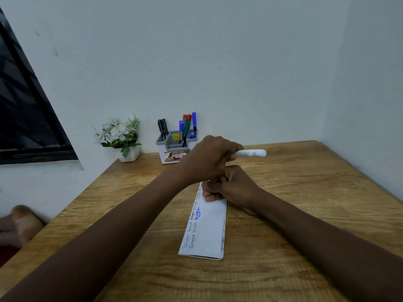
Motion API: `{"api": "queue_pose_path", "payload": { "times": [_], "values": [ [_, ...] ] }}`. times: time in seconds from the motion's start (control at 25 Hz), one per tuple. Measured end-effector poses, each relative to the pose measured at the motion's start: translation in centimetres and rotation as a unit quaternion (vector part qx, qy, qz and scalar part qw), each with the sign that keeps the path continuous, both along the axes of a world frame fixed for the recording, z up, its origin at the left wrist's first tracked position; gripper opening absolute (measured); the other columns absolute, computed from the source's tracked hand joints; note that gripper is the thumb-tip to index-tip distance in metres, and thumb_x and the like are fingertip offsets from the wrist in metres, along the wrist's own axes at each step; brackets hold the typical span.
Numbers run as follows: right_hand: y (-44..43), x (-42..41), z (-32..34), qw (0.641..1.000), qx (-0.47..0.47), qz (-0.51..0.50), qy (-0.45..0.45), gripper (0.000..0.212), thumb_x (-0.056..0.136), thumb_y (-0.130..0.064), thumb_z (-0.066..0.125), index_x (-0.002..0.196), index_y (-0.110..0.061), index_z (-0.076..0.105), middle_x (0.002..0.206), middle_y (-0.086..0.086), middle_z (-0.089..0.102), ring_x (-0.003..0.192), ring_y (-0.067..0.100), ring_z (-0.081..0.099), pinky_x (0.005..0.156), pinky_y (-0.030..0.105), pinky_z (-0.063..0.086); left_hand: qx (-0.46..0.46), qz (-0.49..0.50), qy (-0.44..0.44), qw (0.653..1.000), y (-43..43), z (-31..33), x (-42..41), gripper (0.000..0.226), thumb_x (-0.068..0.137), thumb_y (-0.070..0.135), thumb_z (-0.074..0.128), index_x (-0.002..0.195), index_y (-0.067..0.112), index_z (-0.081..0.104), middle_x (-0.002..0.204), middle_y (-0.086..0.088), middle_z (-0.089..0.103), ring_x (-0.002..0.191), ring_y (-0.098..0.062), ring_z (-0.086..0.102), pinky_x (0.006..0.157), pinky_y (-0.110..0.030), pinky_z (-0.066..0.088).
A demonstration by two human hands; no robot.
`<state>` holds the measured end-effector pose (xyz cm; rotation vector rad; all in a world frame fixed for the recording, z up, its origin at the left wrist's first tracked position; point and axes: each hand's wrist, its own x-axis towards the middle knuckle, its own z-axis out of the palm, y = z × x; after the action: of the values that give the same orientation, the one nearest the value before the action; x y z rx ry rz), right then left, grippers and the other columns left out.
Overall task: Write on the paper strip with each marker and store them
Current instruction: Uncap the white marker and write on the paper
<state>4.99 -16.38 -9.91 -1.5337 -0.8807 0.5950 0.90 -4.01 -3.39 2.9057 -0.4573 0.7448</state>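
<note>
Left hand was raised above the worktop, fist curled around a white marker held level, barrel sticking out to the right. Right hand sat just below it, fingers curled tight, knuckles down on the far end of the folded paper strip; couldn't tell whether it gripped anything. Both forearms reached in from the near edge; remaining markers stood upright in the grey holder against the wall.

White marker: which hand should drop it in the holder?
Probably the left hand: it already grips the white marker and hovers just in front of the holder. The right hand sits lower, curled on the paper strip.
</note>
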Motion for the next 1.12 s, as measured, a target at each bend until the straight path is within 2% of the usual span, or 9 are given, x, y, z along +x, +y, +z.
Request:
{"api": "queue_pose_path", "payload": {
  "times": [0.08,0.2,0.32,0.4,0.52,0.6,0.76,0.96,1.12],
  "values": [
    [0.0,0.1,0.0,0.999,0.024,0.0,0.038,0.019,0.084,-0.002,0.075,0.102,0.001,0.072,0.087,0.02,0.077,0.078,0.03,0.077,0.071,0.035,0.063,-0.014,0.022,-0.01,1.0,2.6,-1.3,-2.3,0.026,0.096,0.011,0.058,0.118,0.007,0.071,0.093,-0.009,0.074,0.083,-0.022,0.064,0.074,-0.041,0.052],
    [-0.3,-0.1,0.4,0.995,0.072,0.009,0.069,0.019,0.084,-0.001,0.075,0.099,0.008,0.068,0.087,0.026,0.073,0.069,0.029,0.073,0.066,0.04,0.063,-0.045,0.057,-0.002,0.997,5.0,-3.8,-5.0,0.019,0.103,0.014,0.048,0.106,0.004,0.065,0.086,-0.009,0.062,0.078,-0.02,0.051,0.068,-0.038,0.041],
    [-0.4,-0.7,0.7,0.995,0.079,0.019,0.051,0.044,0.085,-0.036,0.076,0.085,0.007,0.07,0.071,0.02,0.067,0.051,0.025,0.063,0.055,0.038,0.059,-0.075,0.045,0.017,0.996,5.1,-5.6,-6.9,0.02,0.107,0.019,0.038,0.1,0.012,0.055,0.086,0.0,0.054,0.076,-0.013,0.046,0.067,-0.03,0.037],
    [-0.3,-1.1,1.0,0.999,0.053,-0.002,0.011,0.065,0.083,-0.062,0.065,0.069,0.001,0.07,0.057,0.014,0.06,0.039,0.021,0.053,0.044,0.029,0.05,-0.067,0.034,0.034,0.997,4.2,-6.2,-7.5,0.019,0.108,0.027,0.034,0.104,0.02,0.051,0.089,0.007,0.053,0.079,-0.007,0.047,0.071,-0.026,0.04],
    [-0.2,-1.3,1.1,0.998,0.023,-0.054,-0.013,0.073,0.075,-0.082,0.052,0.047,-0.015,0.059,0.045,0.005,0.053,0.032,0.014,0.045,0.036,0.022,0.039,-0.043,0.05,0.032,0.997,2.9,-6.2,-7.4,0.016,0.105,0.031,0.033,0.1,0.026,0.047,0.084,0.012,0.055,0.074,-0.008,0.051,0.067,-0.031,0.045],
    [-0.1,-1.3,0.9,0.998,0.019,-0.062,-0.022,0.07,0.074,-0.081,0.055,0.045,-0.017,0.053,0.044,0.003,0.051,0.032,0.014,0.043,0.035,0.02,0.037,-0.038,0.066,0.017,0.997,2.6,-6.1,-7.4,0.013,0.105,0.029,0.037,0.099,0.024,0.047,0.075,0.013,0.053,0.066,-0.011,0.053,0.061,-0.036,0.046],
    [-0.3,-1.1,0.7,0.998,0.012,-0.05,-0.028,0.062,0.079,-0.068,0.066,0.044,-0.02,0.048,0.042,-0.001,0.046,0.032,0.014,0.038,0.035,0.019,0.034,-0.055,0.066,-0.001,0.996,2.3,-5.9,-7.6,0.019,0.106,0.03,0.038,0.087,0.028,0.041,0.059,0.014,0.04,0.05,-0.009,0.044,0.051,-0.031,0.035],
    [-0.3,-0.7,0.5,0.998,0.034,-0.047,0.001,0.062,0.079,-0.066,0.068,0.045,-0.019,0.045,0.042,0.002,0.043,0.034,0.017,0.033,0.038,0.021,0.032,-0.124,0.073,0.031,0.989,1.8,-4.9,-7.3,0.037,0.103,0.039,0.034,0.087,0.016,0.059,0.073,0.003,0.063,0.065,-0.016,0.059,0.061,-0.044,0.05],
    [-0.2,-0.6,0.3,0.998,0.045,-0.031,0.001,0.062,0.083,-0.062,0.068,0.045,-0.018,0.044,0.041,0.001,0.041,0.033,0.017,0.032,0.038,0.02,0.032,-0.183,0.065,0.06,0.979,1.5,-4.8,-7.3,0.042,0.102,0.04,0.035,0.085,0.012,0.062,0.077,-0.003,0.066,0.071,-0.021,0.062,0.067,-0.05,0.052]
  ]
}}
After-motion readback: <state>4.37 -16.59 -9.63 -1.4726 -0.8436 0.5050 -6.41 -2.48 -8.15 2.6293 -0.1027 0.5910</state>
